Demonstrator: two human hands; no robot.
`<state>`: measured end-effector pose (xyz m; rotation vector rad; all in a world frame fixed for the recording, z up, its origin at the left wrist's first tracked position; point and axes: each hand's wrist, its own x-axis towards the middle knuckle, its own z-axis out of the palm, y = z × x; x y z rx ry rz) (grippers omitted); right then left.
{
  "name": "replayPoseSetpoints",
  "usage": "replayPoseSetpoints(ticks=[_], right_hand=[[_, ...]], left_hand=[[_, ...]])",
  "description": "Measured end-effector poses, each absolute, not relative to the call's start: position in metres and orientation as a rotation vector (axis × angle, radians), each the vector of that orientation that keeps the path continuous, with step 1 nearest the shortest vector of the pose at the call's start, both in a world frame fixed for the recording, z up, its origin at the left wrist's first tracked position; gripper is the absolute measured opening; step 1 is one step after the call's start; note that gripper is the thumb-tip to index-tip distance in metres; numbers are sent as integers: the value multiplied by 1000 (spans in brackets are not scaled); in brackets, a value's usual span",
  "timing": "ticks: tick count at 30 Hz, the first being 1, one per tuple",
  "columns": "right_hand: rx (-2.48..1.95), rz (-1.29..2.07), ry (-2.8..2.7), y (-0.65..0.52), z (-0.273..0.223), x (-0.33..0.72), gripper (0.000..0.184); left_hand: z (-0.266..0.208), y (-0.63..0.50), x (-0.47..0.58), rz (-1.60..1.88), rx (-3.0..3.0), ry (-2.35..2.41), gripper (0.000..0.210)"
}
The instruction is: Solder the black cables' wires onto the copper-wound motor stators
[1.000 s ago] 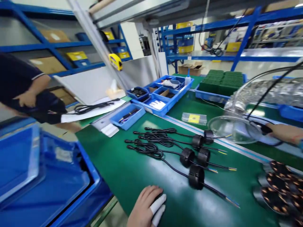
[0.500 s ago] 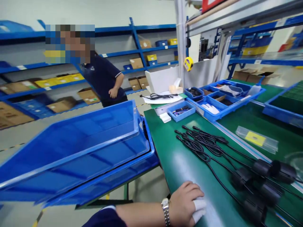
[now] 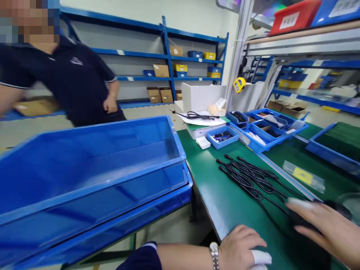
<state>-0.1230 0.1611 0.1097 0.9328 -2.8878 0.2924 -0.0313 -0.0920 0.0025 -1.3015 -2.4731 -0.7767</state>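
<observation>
My left hand (image 3: 244,245), with a watch on the wrist and white covers on some fingertips, rests on the near edge of the green workbench (image 3: 204,183). It holds nothing, and its fingers lie along the surface. At the lower right my right hand (image 3: 323,227), smeared by motion, reaches over the dark cylindrical parts; its thumb and fingers are apart. It largely hides those parts, so contact is unclear. Several black cables (image 3: 250,180) lie bundled side by side beyond both hands, their connector ends pointing away from me.
Stacked large blue bins (image 3: 146,176) stand left of the bench. A co-worker (image 3: 70,82) is behind them. Farther along are a small blue tray (image 3: 223,140) with pens, a divided blue tray (image 3: 258,148), a plastic bag with a yellow label (image 3: 303,175) and a hanging tape measure (image 3: 239,85).
My right hand has come into view from the right over the dark cylindrical parts. The view has shifted, and the co-worker appears closer and farther left. My left hand still rests on the bench.
</observation>
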Motion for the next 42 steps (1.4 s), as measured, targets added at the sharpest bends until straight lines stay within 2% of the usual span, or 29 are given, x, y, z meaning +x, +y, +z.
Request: replayPoseSetpoints(ticks=[3, 6, 9, 14, 20, 29, 36, 42], right_hand=[[980, 70, -3025, 119, 111, -171, 49], [590, -63, -3209, 106, 104, -214, 57], [335, -78, -3295, 119, 93, -229, 58], [42, 20, -3364, 153, 88, -207, 60], [-127, 136, -3382, 181, 92, -178, 57], [-162, 87, -3322, 148, 88, -129, 40], [-282, 56, -3247, 95, 84, -49, 47], [-181, 261, -3222, 60, 92, -15, 48]], left_hand=[[34, -109, -64, -663, -1325, -2549, 48], [67, -120, -136, -586, -1349, -2607, 68], [77, -106, -218, -617, -1157, -2817, 65], [49, -68, -283, -638, -1219, -2878, 63], [23, -66, -289, -575, -1204, -2875, 53], [33, -92, -260, -532, -1280, -2886, 42], [35, -137, -204, -580, -1441, -2827, 38], [30, -174, -185, -553, -1383, -2760, 32]])
